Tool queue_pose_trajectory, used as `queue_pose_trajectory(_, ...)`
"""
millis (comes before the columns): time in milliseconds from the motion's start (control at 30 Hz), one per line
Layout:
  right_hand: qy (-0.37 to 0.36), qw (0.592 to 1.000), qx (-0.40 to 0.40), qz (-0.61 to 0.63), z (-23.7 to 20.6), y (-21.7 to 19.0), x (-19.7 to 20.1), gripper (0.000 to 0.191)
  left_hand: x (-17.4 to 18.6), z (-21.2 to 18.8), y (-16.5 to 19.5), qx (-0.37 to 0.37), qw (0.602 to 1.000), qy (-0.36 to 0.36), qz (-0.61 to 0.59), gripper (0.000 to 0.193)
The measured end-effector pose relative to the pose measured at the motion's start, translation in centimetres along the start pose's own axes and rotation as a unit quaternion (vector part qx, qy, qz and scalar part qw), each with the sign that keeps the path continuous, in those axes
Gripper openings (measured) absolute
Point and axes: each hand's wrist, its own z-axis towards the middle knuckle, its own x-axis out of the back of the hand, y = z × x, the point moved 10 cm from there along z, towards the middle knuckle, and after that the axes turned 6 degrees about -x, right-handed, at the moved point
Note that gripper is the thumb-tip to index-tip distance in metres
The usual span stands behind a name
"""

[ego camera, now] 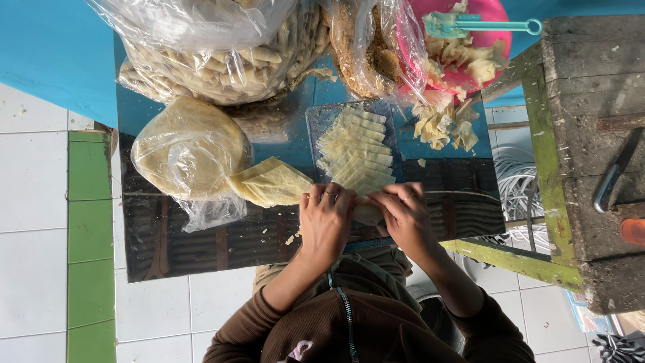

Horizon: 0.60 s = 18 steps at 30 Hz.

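Pale wrapper [366, 212], pinched between both hands' grip

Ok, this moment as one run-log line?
left hand and right hand: on pale folded dough piece | dark rectangular board: stacked pale pastry sheets | pink plastic bowl

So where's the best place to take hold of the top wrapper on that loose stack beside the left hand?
Probably the free corner of the stack of square wrappers that points toward the left hand. The sheets lie flat and fanned, their far end against the bagged dough, so come from the hand's side and peel up one thin edge.
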Motion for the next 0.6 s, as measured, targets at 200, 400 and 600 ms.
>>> queue_pose_trajectory(200,-0.011,0.999,0.032,-0.009,0.5,-1.2,0.6,0.045,-1.6,-0.2,-1.1,0.059,0.993,-0.05,-0.092,0.016)
queue_pose_trajectory(400,-0.067,0.994,0.071,-0.041,0.1,-0.5,0.3,0.056,-1.7,-1.4,-1.5,0.055,0.986,-0.048,-0.148,0.019)
queue_pose_trajectory(600,-0.081,0.994,0.038,-0.06,-0.1,1.6,3.8,0.046,-0.9,-1.6,-1.1,0.036,0.986,-0.019,-0.16,0.021)
